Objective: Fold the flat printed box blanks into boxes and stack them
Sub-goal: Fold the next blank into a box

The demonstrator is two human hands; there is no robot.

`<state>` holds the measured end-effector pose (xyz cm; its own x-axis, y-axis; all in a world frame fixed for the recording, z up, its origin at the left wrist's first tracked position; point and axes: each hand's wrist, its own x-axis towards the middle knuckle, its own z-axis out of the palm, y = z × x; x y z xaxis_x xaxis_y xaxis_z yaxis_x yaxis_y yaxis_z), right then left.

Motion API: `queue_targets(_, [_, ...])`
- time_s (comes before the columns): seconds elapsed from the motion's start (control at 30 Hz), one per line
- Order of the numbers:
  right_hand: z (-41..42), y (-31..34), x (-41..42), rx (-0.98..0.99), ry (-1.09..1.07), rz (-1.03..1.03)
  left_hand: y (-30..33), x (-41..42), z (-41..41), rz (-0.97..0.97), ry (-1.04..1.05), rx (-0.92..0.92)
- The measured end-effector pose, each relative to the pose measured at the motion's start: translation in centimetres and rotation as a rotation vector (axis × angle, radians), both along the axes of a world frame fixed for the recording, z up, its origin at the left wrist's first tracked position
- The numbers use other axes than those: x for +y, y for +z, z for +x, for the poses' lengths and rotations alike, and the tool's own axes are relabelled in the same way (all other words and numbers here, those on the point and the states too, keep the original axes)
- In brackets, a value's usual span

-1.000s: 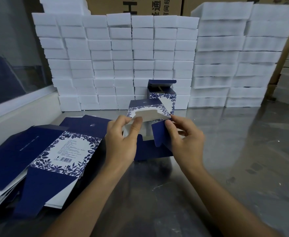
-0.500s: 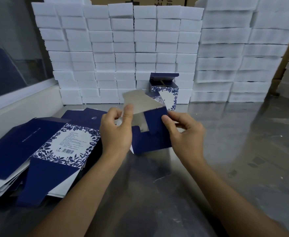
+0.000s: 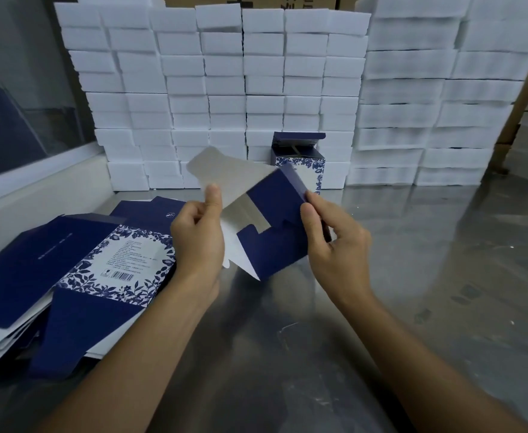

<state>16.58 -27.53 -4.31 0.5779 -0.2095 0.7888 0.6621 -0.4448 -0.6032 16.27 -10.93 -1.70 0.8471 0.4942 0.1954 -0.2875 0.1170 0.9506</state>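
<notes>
Both hands, left (image 3: 198, 242) and right (image 3: 334, 245), pinched the box blank (image 3: 272, 232); its grey flap (image 3: 225, 173) had swung upward, bottom unclosed.

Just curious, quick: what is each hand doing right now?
Left hand: closed, pinching the half-folded box by its pale flap.
Right hand: closed, gripping the same box's blue side.

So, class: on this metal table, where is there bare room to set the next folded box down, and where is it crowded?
Bare table lies right of the right hand, up to the white foam stacks, and also near the forearms. The folded box stands against the foam, with room beside it. The left is crowded with flat blanks, and the half-folded box fills the space between the hands.
</notes>
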Motion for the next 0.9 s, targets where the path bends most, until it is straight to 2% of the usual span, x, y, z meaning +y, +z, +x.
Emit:
queue_targets(0.13, [0.0,-0.1,-0.2,0.082,0.024,-0.083,0.2,0.6,0.0,-0.162,-0.073,0.09])
queue_targets(0.5, [0.2,-0.4,-0.1,0.121,0.056,-0.078,0.2,0.9,0.1,-0.152,-0.066,0.096])
queue_targets(0.6, [0.3,-0.6,-0.3,0.161,0.054,-0.147,0.1,0.8,0.1,-0.071,-0.036,0.035])
queue_targets(0.7, [0.7,-0.9,-0.4,0.229,0.156,-0.172,-0.1,0.6,0.1,0.121,0.037,-0.061])
queue_targets(0.9, [0.8,-0.6,-0.1,0.296,0.31,-0.021,-0.4,-0.1,-0.2,0.426,0.019,-0.16])
